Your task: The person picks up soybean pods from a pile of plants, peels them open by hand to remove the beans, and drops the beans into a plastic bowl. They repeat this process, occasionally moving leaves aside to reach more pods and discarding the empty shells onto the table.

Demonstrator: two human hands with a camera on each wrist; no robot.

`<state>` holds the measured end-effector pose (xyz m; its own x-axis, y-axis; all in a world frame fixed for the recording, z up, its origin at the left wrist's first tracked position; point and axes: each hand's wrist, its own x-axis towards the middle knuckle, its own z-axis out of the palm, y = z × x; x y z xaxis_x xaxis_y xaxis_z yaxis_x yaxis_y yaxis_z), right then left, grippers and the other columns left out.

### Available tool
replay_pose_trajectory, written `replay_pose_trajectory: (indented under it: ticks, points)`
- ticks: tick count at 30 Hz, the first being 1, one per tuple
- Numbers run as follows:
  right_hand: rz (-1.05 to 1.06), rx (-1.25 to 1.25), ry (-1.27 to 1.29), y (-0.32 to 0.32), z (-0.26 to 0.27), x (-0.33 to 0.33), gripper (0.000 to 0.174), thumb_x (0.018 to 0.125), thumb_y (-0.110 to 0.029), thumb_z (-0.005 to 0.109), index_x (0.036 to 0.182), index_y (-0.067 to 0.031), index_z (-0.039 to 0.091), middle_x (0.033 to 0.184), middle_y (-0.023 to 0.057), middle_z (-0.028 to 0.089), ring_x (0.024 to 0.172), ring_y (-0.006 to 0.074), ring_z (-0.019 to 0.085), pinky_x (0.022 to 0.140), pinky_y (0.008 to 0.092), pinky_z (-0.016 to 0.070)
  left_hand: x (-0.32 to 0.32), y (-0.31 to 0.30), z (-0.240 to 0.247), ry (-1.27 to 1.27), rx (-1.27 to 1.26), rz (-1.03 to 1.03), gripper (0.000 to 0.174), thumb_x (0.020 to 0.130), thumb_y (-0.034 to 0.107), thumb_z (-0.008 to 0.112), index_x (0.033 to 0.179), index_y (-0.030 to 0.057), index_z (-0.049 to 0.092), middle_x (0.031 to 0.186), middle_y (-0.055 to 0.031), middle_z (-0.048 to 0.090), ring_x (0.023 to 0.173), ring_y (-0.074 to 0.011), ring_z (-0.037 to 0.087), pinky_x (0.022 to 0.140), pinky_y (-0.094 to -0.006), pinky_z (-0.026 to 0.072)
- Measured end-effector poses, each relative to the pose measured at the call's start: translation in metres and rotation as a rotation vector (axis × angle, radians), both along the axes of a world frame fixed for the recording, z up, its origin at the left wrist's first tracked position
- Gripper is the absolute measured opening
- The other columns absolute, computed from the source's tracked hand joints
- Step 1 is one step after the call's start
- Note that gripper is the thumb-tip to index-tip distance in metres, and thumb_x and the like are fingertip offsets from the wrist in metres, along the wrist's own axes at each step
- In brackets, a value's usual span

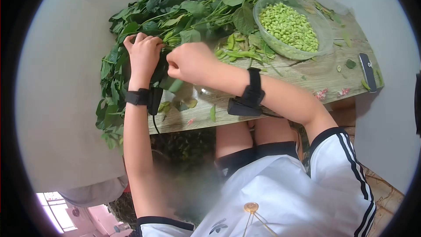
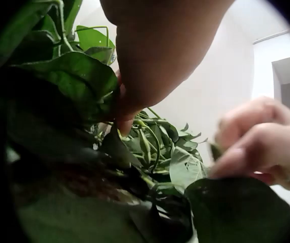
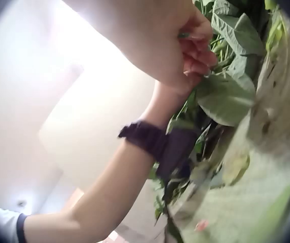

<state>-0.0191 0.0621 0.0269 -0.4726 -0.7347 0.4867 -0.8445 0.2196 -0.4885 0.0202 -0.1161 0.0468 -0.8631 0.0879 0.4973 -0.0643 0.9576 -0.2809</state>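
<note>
In the head view my left hand (image 1: 144, 56) is in the leafy pile of bean plants (image 1: 186, 8), fingers curled round a stalk; leaves hide the fingertips in the left wrist view. Several green pods (image 2: 145, 147) hang on the stalks close by. Just right of it, my right hand (image 1: 193, 62) is curled above the pile's near edge, slightly blurred. A small piece of green, likely a bean pod (image 2: 215, 151), shows pinched between its thumb and fingers in the left wrist view; the fingers hide most of it. Loose pods (image 1: 243, 55) lie beyond the right hand.
A clear plastic bowl (image 1: 325, 39) of shelled green beans (image 1: 287, 26) stands at the back right of the wooden table (image 1: 302, 74). A phone (image 1: 367, 72) lies near the right edge. Fallen leaves and pink petals (image 1: 321, 94) are scattered along the front. White walls flank both sides.
</note>
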Motion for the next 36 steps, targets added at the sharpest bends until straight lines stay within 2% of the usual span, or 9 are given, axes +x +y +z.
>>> replay_pose_trajectory:
  ticks: [3,6,9,13,15,18,22,26,36]
  points:
    - [0.002,-0.287,-0.114,0.034,0.011,-0.018,0.020,0.080,-0.029,0.064,0.081,-0.0100,0.069,0.078,0.0072,0.067,0.068,0.0265,0.064,0.063,0.0359,0.0506,0.013,0.028,0.018,0.032,0.018,-0.007,0.015,0.081,0.018,0.067,0.095,0.0132,0.071,0.094,-0.0010,0.069,0.100,-0.0184,0.059,0.102,-0.0470,0.0279]
    - [0.127,-0.406,-0.509,0.078,0.020,-0.033,0.021,0.090,-0.024,0.064,0.087,-0.0039,0.069,0.072,-0.0010,0.063,0.057,0.0065,0.053,0.053,0.0234,0.0427,0.032,0.075,0.046,0.205,0.164,-0.098,0.023,0.086,0.017,0.065,0.108,0.0115,0.067,0.103,-0.0045,0.068,0.103,-0.0197,0.059,0.099,-0.0430,0.0352]
    - [0.154,-0.411,-0.747,0.117,0.030,-0.030,0.021,0.093,-0.024,0.063,0.090,-0.0035,0.068,0.069,-0.0033,0.059,0.052,0.0012,0.047,0.046,0.0190,0.0356,0.049,0.118,0.038,0.156,0.954,-0.089,0.021,0.094,0.024,0.061,0.104,0.0061,0.065,0.097,-0.0062,0.066,0.085,-0.0151,0.059,0.075,-0.0306,0.0456]
    - [0.152,-0.367,-0.772,0.136,0.024,-0.029,0.021,0.094,-0.024,0.062,0.091,-0.0041,0.067,0.068,-0.0047,0.055,0.048,0.0003,0.043,0.043,0.0169,0.0308,0.035,0.144,0.011,-0.381,1.724,-0.424,0.037,0.103,0.031,0.043,0.095,0.0002,0.063,0.079,-0.0017,0.063,0.070,-0.0076,0.057,0.053,-0.0204,0.0426]
    - [0.182,-0.302,-0.786,0.144,0.025,-0.030,0.022,0.095,-0.026,0.062,0.100,-0.0043,0.064,0.069,-0.0037,0.056,0.049,0.0019,0.045,0.045,0.0179,0.0343,0.023,0.155,0.005,-0.366,1.716,-0.484,0.037,0.103,0.030,0.043,0.090,0.0009,0.062,0.076,-0.0018,0.062,0.067,-0.0066,0.056,0.050,-0.0200,0.0410]
    - [-0.069,-0.424,-0.173,0.150,0.019,-0.031,0.041,0.091,-0.031,0.066,0.120,-0.0039,0.054,0.079,0.0079,0.062,0.062,0.0184,0.059,0.057,0.0300,0.0475,0.008,0.145,0.001,-0.452,1.724,-0.592,0.039,0.103,0.030,0.044,0.081,0.0025,0.060,0.069,-0.0018,0.059,0.058,-0.0059,0.054,0.047,-0.0200,0.0386]
    - [0.088,-0.285,0.351,0.153,0.008,-0.050,0.031,0.084,-0.027,0.070,0.103,-0.0047,0.062,0.080,0.0046,0.062,0.075,0.0207,0.060,0.061,0.0333,0.0492,-0.003,0.129,-0.014,-0.671,1.935,-0.756,0.044,0.103,0.032,0.046,0.070,0.0043,0.057,0.059,-0.0013,0.055,0.047,-0.0068,0.049,0.044,-0.0208,0.0361]
    - [0.133,-0.208,0.222,0.153,-0.004,-0.052,0.024,0.080,-0.013,0.073,0.099,-0.0007,0.065,0.079,0.0100,0.060,0.068,0.0243,0.055,0.058,0.0345,0.0454,-0.007,0.131,-0.034,-0.611,1.960,-0.567,0.047,0.102,0.036,0.046,0.069,0.0044,0.057,0.056,-0.0004,0.053,0.045,-0.0074,0.049,0.042,-0.0207,0.0345]
    - [0.052,-0.077,0.230,0.152,-0.021,-0.039,0.021,0.081,-0.017,0.071,0.093,-0.0024,0.062,0.076,0.0065,0.059,0.070,0.0222,0.054,0.061,0.0332,0.0473,-0.006,0.136,-0.040,-0.628,1.992,-0.377,0.040,0.103,0.033,0.044,0.077,0.0042,0.055,0.056,-0.0007,0.050,0.043,-0.0095,0.046,0.041,-0.0234,0.0368]
